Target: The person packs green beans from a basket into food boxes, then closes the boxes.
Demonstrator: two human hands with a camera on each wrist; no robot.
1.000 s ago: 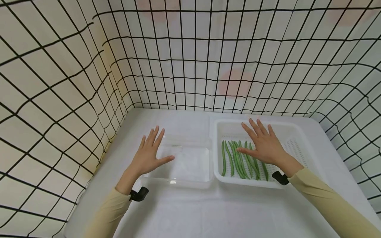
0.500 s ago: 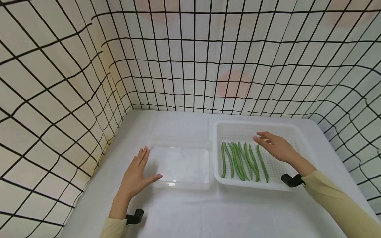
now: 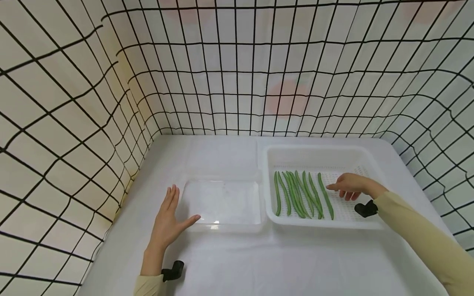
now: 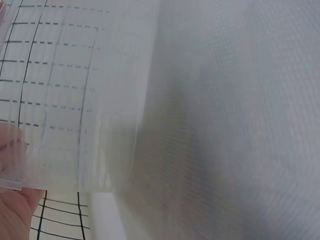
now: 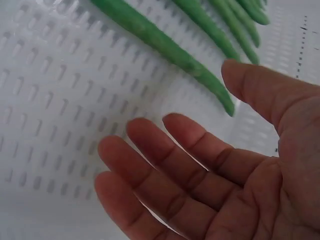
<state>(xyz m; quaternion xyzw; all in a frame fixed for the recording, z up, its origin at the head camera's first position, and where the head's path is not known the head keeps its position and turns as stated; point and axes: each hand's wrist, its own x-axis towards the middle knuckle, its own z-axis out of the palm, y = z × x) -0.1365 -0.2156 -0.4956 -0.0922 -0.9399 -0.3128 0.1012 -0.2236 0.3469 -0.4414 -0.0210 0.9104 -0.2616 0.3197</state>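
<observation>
My left hand [image 3: 166,230] rests at the left side of a clear plastic container [image 3: 222,203], its fingers straight and thumb spread over the near corner. In the left wrist view, the see-through wall of the container [image 4: 75,110] covers part of that hand [image 4: 17,212]. Inside a white perforated basket [image 3: 314,223] lie several green beans [image 3: 292,195], side by side. Over the basket's right half is my right hand [image 3: 352,186], loosely bent and holding nothing. In the right wrist view its thumb [image 5: 270,90] and fingers [image 5: 165,155] are parted near the tip of the rightmost green bean [image 5: 170,50].
Container and basket stand next to each other on a white-covered table [image 3: 252,255]. Black wire mesh [image 3: 237,74] rises behind it and along both sides. Pale sheets hang beyond the mesh.
My left hand came down and toward me to the clear container's left side. My right hand moved right and lowered into the basket beside the rightmost bean, its fingers bending.
</observation>
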